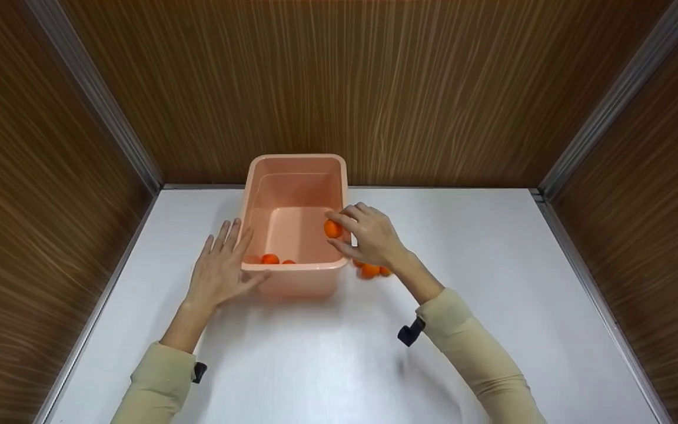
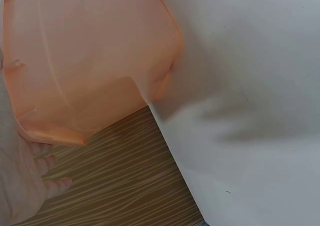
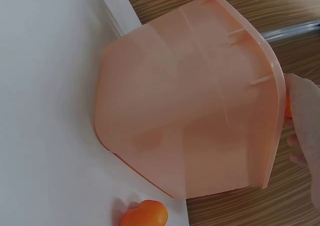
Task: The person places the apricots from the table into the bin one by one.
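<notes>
On the white tabletop (image 1: pixel 327 353), against the wood-grain back wall (image 1: pixel 374 88), stands a rectangular peach-pink plastic tub (image 1: pixel 295 171). Two small orange fruits (image 1: pixel 270 258) lie inside it near the front wall.

Right hand (image 1: pixel 371 235): over the tub's right rim, fingertips and thumb pinched round one small round orange fruit (image 1: pixel 332 228), which sits just inside the rim line, above the tub floor. More loose orange fruits (image 1: pixel 369 271) rest on the table just right of the tub, partly hidden under the wrist; the right wrist view shows one of them (image 3: pixel 144 214) close to the tub's outer wall (image 3: pixel 190 116).

Left hand (image 1: pixel 218 268): fingers straight and spread, lying flat against the tub's left-front corner, thumb touching the front rim. It grips nothing. Left wrist view confirms the palm (image 2: pixel 20 181) alongside the translucent wall (image 2: pixel 85 56).

Hands are apart, one on each side of the tub.

Judgement on doing the step in hand well: carry the pinched fruit a little further inward and lower before loosening the fingers, so it settles rather than bounces on the hard plastic. Keep the left hand bracing, since the light tub looks easy to nudge. Watch the wrist over the loose fruit on the table; round pieces would likely roll off if brushed.
</notes>
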